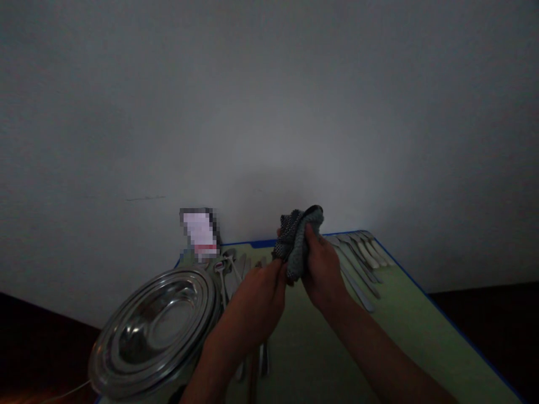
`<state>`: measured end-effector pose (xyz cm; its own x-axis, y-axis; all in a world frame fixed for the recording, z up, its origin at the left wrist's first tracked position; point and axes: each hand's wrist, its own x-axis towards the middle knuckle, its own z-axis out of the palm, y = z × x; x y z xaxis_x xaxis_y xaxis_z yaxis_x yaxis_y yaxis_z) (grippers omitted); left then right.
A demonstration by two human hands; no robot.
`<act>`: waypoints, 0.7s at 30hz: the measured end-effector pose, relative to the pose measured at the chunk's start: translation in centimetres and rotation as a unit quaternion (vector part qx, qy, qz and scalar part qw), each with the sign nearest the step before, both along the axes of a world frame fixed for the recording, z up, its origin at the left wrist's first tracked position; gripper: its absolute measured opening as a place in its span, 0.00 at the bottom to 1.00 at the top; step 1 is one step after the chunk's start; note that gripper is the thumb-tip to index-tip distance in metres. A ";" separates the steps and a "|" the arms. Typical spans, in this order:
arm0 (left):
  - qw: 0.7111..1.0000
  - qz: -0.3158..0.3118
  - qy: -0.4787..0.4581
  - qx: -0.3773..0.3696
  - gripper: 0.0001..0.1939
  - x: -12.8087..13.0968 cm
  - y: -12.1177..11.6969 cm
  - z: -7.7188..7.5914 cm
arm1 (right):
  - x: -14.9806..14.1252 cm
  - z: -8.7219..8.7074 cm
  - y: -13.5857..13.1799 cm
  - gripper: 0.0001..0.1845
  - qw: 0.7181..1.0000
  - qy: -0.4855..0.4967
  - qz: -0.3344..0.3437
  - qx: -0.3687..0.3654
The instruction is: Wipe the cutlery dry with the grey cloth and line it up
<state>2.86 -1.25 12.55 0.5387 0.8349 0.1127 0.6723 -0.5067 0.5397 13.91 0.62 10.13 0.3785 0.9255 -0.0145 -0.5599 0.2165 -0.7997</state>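
A bunched grey and black knit cloth (297, 241) is held up over the far part of the table. My right hand (324, 269) grips it from the right, thumb pressed on the front. My left hand (261, 294) is closed at the cloth's lower left edge; what lies within its fingers is hidden. Beneath and left of that hand lie spoons (221, 269) and other metal cutlery, partly covered by my forearm. On the right, several pieces of cutlery (356, 255) are laid side by side in a slanting row, some with pale handles.
Stacked shiny metal basins (99, 359) stand at the table's left side. A blurred-out phone-like screen (200, 227) leans by the wall (269, 112) at the back left. The green tabletop (404, 325) has a blue edge (458, 328). A thin cable (69, 393) runs at lower left.
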 end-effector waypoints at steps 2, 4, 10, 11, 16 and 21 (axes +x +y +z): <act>1.000 -0.019 -0.017 -0.009 0.16 -0.6 -0.1 0.4 | 1.2 0.0 0.4 0.22 0.997 -0.055 -0.047 0.004; 0.999 -0.029 -0.028 -0.033 0.18 -1.4 -0.4 1.0 | 2.6 0.3 0.5 0.20 0.976 -0.165 -0.139 0.021; 0.985 -0.056 -0.059 -0.153 0.17 -3.4 -0.5 2.5 | 3.6 1.0 -0.3 0.16 0.903 -0.353 -0.238 0.063; 0.983 -0.055 -0.065 -0.165 0.17 -3.5 -0.4 2.5 | 3.1 0.8 -0.3 0.17 0.919 -0.323 -0.222 0.054; 0.981 -0.048 -0.077 -0.170 0.20 -2.3 0.1 1.5 | 0.7 0.0 -0.1 0.21 0.988 -0.118 -0.099 0.032; 0.979 -0.057 -0.109 -0.160 0.20 -0.8 0.9 -0.6 | -0.4 0.5 -0.7 0.19 1.000 0.025 -0.007 0.007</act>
